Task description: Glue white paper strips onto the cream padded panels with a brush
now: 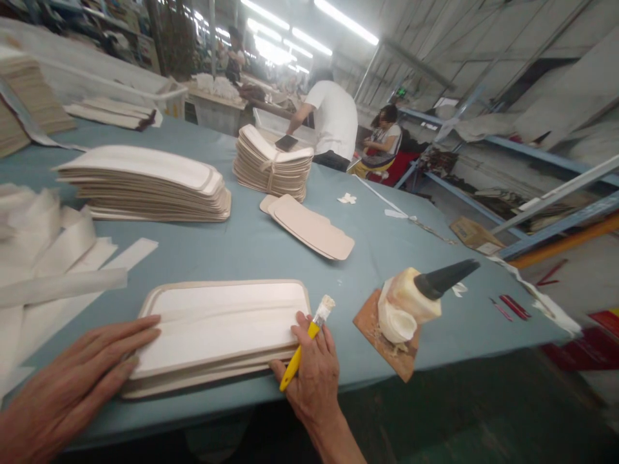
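Pressing the left hand [72, 380] flat, fingers spread, on the left end of a low pile of white-faced padded panels [222, 328] at the near edge of the blue-covered table [242, 248]. Pinching a yellow-handled brush [309, 335] in the right hand [314, 380], bristles up, fingertips touching the pile's right end. Probably light and fairly stiff through the board backing, soft on the white face and easily marked or smeared. Best gripped by the bare rims at both short ends, not by the middle. Counted: one brush; one glue bottle [416, 299], tipped over on one brown board scrap [372, 325]; three or so panels in the near pile, exact number unclear. Farther off, two tall heaps: a loose panel stack [145, 183] and a string-tied panel stack [273, 164], with about three flat beige blanks [312, 227] just beside the tied one.
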### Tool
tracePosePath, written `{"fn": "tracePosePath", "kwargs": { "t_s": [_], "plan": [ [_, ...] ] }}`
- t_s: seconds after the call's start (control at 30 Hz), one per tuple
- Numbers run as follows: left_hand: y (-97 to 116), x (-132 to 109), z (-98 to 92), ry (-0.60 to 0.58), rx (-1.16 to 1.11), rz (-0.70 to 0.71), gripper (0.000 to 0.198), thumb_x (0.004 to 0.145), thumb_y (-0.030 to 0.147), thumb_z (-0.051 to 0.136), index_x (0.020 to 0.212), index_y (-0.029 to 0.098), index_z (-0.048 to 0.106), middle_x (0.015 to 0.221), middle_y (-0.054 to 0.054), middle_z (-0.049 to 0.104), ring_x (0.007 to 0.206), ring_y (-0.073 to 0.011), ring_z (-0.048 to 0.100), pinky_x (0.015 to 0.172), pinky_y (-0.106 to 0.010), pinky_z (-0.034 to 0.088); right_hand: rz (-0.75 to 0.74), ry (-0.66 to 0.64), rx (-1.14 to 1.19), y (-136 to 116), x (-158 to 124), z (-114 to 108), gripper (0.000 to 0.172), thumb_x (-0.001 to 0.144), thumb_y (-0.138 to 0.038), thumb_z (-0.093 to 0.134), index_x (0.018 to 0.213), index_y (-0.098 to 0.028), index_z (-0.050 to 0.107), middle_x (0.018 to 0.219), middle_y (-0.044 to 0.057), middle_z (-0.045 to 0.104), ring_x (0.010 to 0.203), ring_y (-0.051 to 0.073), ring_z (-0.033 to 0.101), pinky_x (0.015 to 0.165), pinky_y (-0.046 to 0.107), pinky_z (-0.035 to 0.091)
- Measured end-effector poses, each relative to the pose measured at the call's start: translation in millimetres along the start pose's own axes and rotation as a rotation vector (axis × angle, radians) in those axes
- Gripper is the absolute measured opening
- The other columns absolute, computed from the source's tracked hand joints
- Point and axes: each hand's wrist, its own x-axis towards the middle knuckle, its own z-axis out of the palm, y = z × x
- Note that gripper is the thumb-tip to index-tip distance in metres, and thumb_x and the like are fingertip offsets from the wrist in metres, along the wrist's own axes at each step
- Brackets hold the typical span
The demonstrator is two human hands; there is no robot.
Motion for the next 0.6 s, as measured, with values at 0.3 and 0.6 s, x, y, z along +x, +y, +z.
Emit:
{"fn": "tracePosePath", "kwargs": {
  "t_s": [0.3, 0.6],
  "plan": [
    [14.4, 7.5, -2.1, 0.055, -0.038, -0.061, 0.033, 0.102, 0.045, 0.044, 0.126, 0.04, 0.065, 0.141, 0.003, 0.065, 0.131, -0.0223, 0.06, 0.123, -0.038, 0.042, 0.093, 0.062, -0.029, 5.8, 8.8, -24.4, 0.044, 0.102, -0.046, 0.059, 0.133, -0.016, 0.052, 0.136, 0.024, 0.07, 0.129, 0.037, 0.064, 0.106, 0.06, 0.047],
    [7.3, 7.0, -3.0, 0.038, -0.042, -0.106, 0.031, 0.096, 0.047, 0.051, 0.125, 0.053, 0.061, 0.143, 0.011, 0.065, 0.13, -0.03, 0.063, 0.115, -0.054, 0.051, -0.11, -0.155, 0.293, -112.5, 71.2, 20.2, 0.048, 0.09, -0.053, 0.07, 0.125, -0.023, 0.057, 0.14, 0.014, 0.069, 0.131, 0.033, 0.062, 0.119, 0.053, 0.043]
  ]
}}
